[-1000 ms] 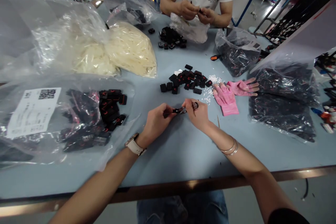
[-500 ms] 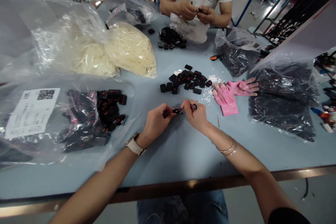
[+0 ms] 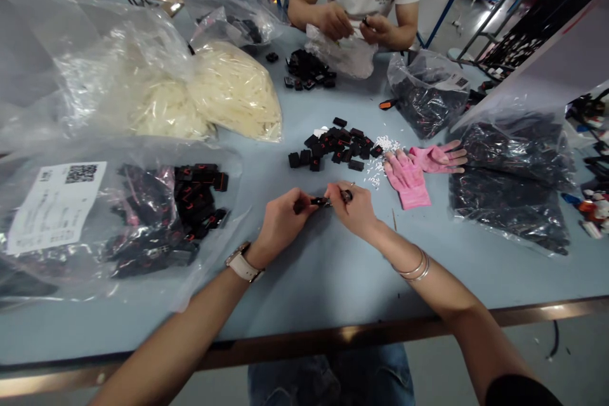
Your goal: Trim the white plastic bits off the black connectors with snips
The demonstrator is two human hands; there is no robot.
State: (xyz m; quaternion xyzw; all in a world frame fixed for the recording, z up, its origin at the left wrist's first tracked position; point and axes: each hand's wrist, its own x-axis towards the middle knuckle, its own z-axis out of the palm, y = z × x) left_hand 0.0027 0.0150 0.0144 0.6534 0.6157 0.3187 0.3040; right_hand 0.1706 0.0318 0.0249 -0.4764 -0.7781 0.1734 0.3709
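Observation:
My left hand (image 3: 284,216), with a white-strapped watch on the wrist, pinches a small black plastic part (image 3: 318,201) above the table. Facing it, my right hand (image 3: 353,210) is closed around a slim dark tool (image 3: 347,195), whose rounded end shows above the fingers. The tool's tip meets or nearly meets the part; its kind is hidden by my fingers. Just beyond my hands lies a pile of black plastic connector housings (image 3: 340,143), some with red-orange inserts. Small white pieces (image 3: 375,171) are scattered to its right.
Pink gloves (image 3: 408,184) lie right of the pile, near bags of black parts (image 3: 509,196). On the left are an open bag of black housings (image 3: 200,196) and bags of cream-coloured pieces (image 3: 238,89). An orange-and-black tool (image 3: 387,104) and a co-worker's hands (image 3: 337,20) are across the table.
My hands stay together at the same spot, with only a slight shift in the right fingers. The co-worker's hands have moved apart.

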